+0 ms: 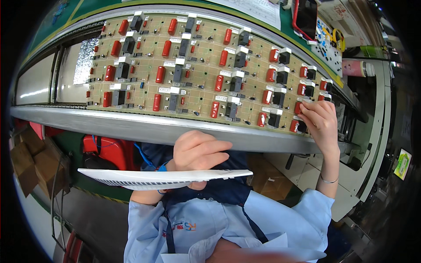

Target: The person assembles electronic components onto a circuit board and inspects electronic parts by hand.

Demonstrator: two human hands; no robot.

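My left hand (199, 151) grips a thin white tray-like panel (131, 176) with a row of dark slots, seen nearly edge-on in front of my body. The fingers lie over its far side, and the thumb is below. My right hand (321, 120) is over the right part of the circuit boards (147, 70), its fingertips pinched together beside a red capacitor (298, 108). What the pinch holds, if anything, is hidden. Rows of red capacitors, black block-shaped components and white parts stand upright across the boards.
A metal conveyor rail (131, 125) runs along the near side of the boards. Beyond them are a red-framed device (305, 19), a tray of small loose parts (329, 48) and a pink cup (353, 68). Cardboard boxes (48, 164) and a red bag (112, 151) are lower left.
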